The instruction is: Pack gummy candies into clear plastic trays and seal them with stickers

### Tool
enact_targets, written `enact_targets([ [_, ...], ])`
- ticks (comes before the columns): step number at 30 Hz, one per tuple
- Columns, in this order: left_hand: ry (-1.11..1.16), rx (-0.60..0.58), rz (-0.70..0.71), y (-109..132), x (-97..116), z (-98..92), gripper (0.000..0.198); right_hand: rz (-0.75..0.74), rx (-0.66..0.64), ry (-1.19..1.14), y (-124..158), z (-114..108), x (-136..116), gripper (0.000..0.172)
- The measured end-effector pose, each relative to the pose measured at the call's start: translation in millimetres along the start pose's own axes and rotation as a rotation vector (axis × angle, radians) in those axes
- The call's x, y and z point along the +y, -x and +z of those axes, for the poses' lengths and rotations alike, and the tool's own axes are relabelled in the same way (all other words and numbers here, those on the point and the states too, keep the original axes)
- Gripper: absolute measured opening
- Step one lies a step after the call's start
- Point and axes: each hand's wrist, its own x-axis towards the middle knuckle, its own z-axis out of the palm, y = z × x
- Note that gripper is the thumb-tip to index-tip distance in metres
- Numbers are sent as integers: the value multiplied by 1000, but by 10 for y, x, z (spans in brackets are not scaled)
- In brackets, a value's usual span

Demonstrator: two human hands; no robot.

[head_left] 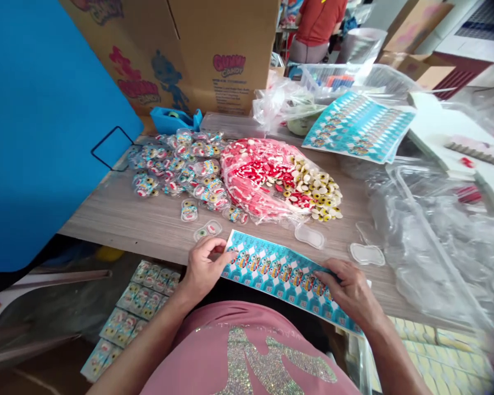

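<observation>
Both hands hold a long blue sticker sheet (284,274) printed with a row of cartoon figures, at the table's front edge. My left hand (205,266) pinches its left end between thumb and fingers. Toward the other end, my right hand (349,288) grips the sheet, thumb in front along the print. Just beyond the sheet lie a clear plastic blister (310,236) and another blister with candies in it (208,230). A bag of red and white candies (255,181) lies open farther back, with yellowish eye-shaped candies (319,186) spilling at its right.
Filled small packs (181,164) are heaped at the left. Behind them stand a blue tape dispenser (175,119) and a large carton (197,55). More blue sheets (358,126) lie back right, beside a clear bin of plastic blisters (424,241). A person in red (318,24) is in the background.
</observation>
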Motion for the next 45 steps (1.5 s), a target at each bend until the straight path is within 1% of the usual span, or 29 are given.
enact_targets([
  [3, 55, 36, 43, -26, 48, 68, 13, -17, 9, 4, -23, 25, -22, 36],
  [5, 40, 82, 88, -81, 85, 64, 9, -30, 15, 3, -20, 29, -28, 36],
  [6, 30, 87, 105, -115, 107, 49, 7, -39, 19, 6, -16, 30, -32, 36],
  [7, 31, 66, 115, -154, 132, 28, 7, -50, 20, 11, -14, 32, -38, 36],
  [8, 48, 20, 119, -196, 161, 2, 7, -65, 23, 15, -13, 36, -46, 35],
  [11, 181, -196, 131, -323, 267, -81, 18, -110, 19, 10, -17, 48, -85, 30],
  [12, 237, -250, 132, -357, 301, -107, 21, -120, 15, 0, -18, 46, -100, 30],
  [13, 291, -276, 124, -382, 331, -130, 23, -125, 9, -13, -17, 38, -113, 31],
  [14, 342, -278, 106, -397, 356, -151, 24, -122, 2, -29, -12, 23, -125, 31],
  [16, 421, -240, 50, -397, 381, -182, 23, -103, -18, -69, 10, -27, -139, 32],
  [19, 461, -160, -34, -338, 356, -198, 20, -53, -40, -138, 68, -124, -139, 29],
  [22, 442, -84, -129, -253, 278, -176, 18, -2, -41, -184, 122, -179, -120, 29],
  [25, 364, -12, -206, -186, 205, -134, 20, 13, -68, -181, 129, -153, -86, 31],
  [28, 274, 28, -199, -154, 207, -90, 23, -41, -96, -92, 78, -78, -55, 31],
  [30, 239, 13, -182, -144, 262, -55, 27, -116, -105, -8, 18, -26, -71, 24],
  [31, 231, -3, -176, -140, 299, -33, 28, -154, -106, 27, -19, -2, -101, 23],
  [32, 229, -20, -173, -134, 337, -8, 30, -188, -108, 50, -60, 20, -148, 28],
  [33, 232, -35, -169, -128, 374, 20, 31, -217, -109, 59, -104, 41, -213, 36],
  [35, 243, -63, -170, -112, 432, 76, 32, -263, -100, 33, -203, 85, -383, 48],
  [38, 250, -90, -181, -85, 470, 134, 35, -298, -81, -95, -376, 154, -672, 52],
  [41, 254, -112, -168, -54, 463, 139, 35, -266, -107, -255, -554, 216, -908, 56],
  [43, 270, -117, -168, -29, 452, 119, 32, -214, -147, -349, -660, 249, -1019, 53],
  [45, 303, -110, -190, -6, 442, 87, 29, -161, -200, -431, -744, 279, -1094, 38],
])
